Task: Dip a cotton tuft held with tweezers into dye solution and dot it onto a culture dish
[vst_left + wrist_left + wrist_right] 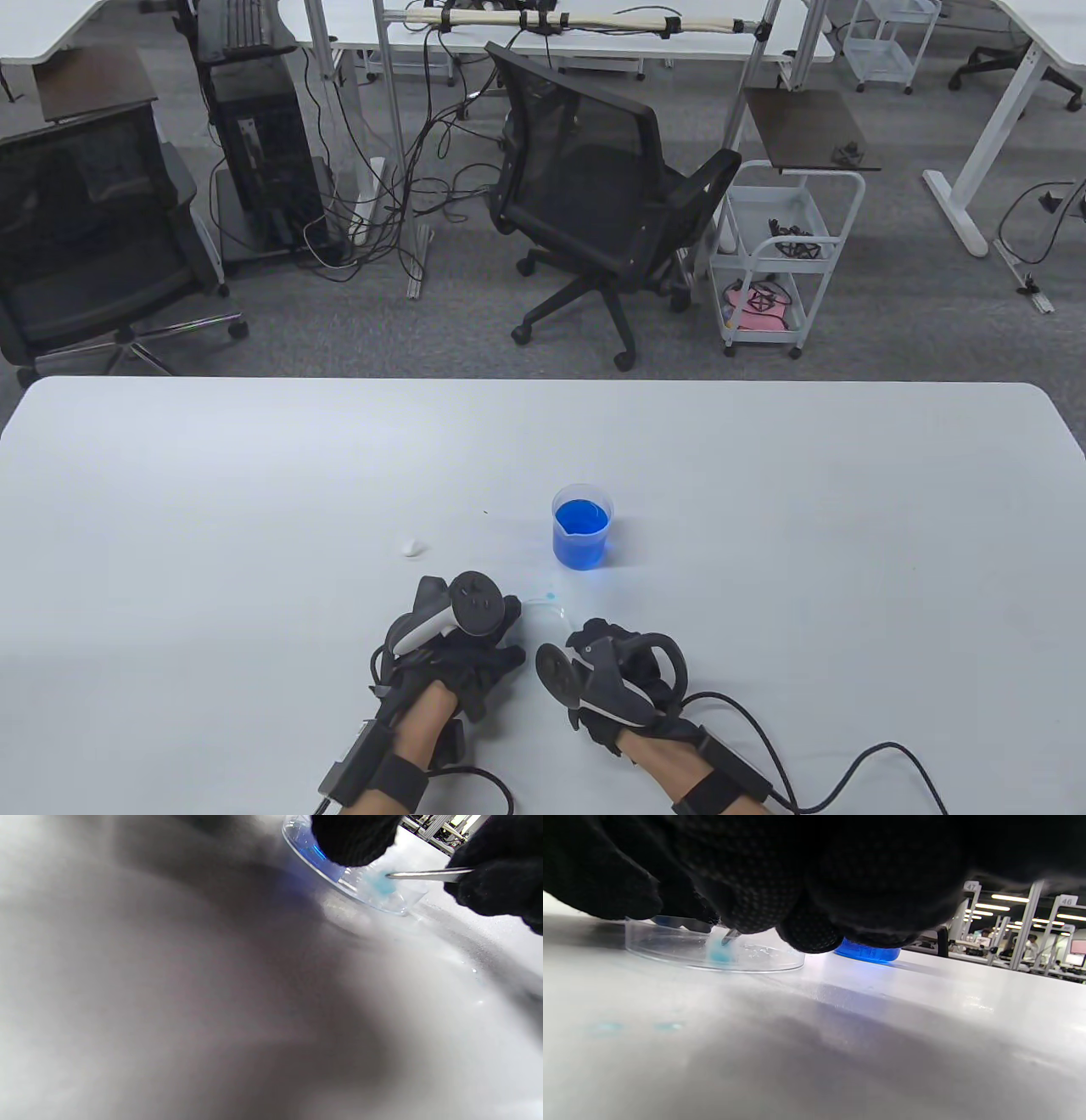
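A clear culture dish (544, 604) lies on the table between my hands. My right hand (607, 679) grips metal tweezers (428, 874), which pinch a blue-dyed cotton tuft (382, 885). The tuft touches the dish floor, as the right wrist view (718, 952) also shows. My left hand (475, 666) has a fingertip (352, 838) on the rim of the dish (365, 895). A small beaker of blue dye (582, 526) stands just beyond the dish, upright.
A loose white cotton tuft (413, 548) lies on the table left of the beaker. Two faint blue spots (606, 1025) mark the table near my right hand. The white table (848, 552) stretches wide on both sides. Glove cables (848, 764) trail off at the front right.
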Action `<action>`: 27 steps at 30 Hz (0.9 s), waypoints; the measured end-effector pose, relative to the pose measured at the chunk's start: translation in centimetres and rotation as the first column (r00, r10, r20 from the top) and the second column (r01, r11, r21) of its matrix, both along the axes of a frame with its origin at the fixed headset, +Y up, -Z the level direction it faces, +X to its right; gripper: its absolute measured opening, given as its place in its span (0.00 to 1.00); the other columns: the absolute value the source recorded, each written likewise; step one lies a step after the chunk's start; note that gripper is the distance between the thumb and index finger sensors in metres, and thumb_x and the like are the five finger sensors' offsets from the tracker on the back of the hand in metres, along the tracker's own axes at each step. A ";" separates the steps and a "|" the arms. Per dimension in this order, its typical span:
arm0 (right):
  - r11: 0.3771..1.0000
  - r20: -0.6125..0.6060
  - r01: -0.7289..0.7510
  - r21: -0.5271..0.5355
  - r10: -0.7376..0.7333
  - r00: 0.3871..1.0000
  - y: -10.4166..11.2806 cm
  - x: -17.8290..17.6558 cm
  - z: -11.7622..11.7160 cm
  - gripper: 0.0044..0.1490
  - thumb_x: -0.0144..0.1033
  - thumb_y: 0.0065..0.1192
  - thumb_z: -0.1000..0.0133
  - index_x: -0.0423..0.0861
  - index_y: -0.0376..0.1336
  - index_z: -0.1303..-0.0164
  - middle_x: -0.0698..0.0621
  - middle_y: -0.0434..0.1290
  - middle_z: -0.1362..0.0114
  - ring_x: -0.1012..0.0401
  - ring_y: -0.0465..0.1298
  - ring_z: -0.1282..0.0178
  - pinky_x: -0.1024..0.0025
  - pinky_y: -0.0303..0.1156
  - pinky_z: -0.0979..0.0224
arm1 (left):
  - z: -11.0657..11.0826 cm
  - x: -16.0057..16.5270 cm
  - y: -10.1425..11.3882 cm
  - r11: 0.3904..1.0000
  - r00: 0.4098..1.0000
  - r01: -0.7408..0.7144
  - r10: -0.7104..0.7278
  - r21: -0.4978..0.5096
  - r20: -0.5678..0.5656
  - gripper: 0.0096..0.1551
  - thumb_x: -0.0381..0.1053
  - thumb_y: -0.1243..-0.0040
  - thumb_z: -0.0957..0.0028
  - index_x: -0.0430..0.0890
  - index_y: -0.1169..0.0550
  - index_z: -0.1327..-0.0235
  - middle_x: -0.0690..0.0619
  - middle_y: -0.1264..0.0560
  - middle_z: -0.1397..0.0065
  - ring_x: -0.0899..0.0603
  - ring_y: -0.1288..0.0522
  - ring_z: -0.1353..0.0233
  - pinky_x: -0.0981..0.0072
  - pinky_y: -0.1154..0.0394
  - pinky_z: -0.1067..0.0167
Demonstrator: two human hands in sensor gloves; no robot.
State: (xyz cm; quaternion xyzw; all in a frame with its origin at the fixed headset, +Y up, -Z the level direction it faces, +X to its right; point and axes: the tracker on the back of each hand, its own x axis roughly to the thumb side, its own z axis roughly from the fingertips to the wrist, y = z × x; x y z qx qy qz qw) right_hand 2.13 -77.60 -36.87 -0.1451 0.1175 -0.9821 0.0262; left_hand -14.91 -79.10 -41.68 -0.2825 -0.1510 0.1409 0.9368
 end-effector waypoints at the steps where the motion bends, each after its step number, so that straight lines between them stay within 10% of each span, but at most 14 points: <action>1: 1.000 0.002 0.011 0.008 -0.011 1.000 0.3 0.1 0.0 0.25 0.37 0.76 0.66 0.34 0.84 0.70 0.35 0.85 0.57 0.60 0.83 0.75 0.66 0.83 0.75 | 0.0 0.0 0.0 1.000 1.000 0.000 0.000 0.000 0.000 0.41 0.58 0.48 0.34 0.54 0.53 0.16 0.33 0.62 0.12 0.23 0.64 0.19 0.19 0.63 0.33; 27: 0.997 0.018 0.045 0.064 -0.047 0.999 1.8 -0.3 -0.9 0.25 0.37 0.76 0.66 0.34 0.84 0.70 0.35 0.85 0.57 0.60 0.83 0.75 0.66 0.83 0.75 | 0.1 0.1 0.0 1.000 1.000 0.007 -0.007 0.003 0.005 0.41 0.58 0.48 0.34 0.53 0.53 0.16 0.33 0.62 0.12 0.22 0.63 0.19 0.19 0.63 0.33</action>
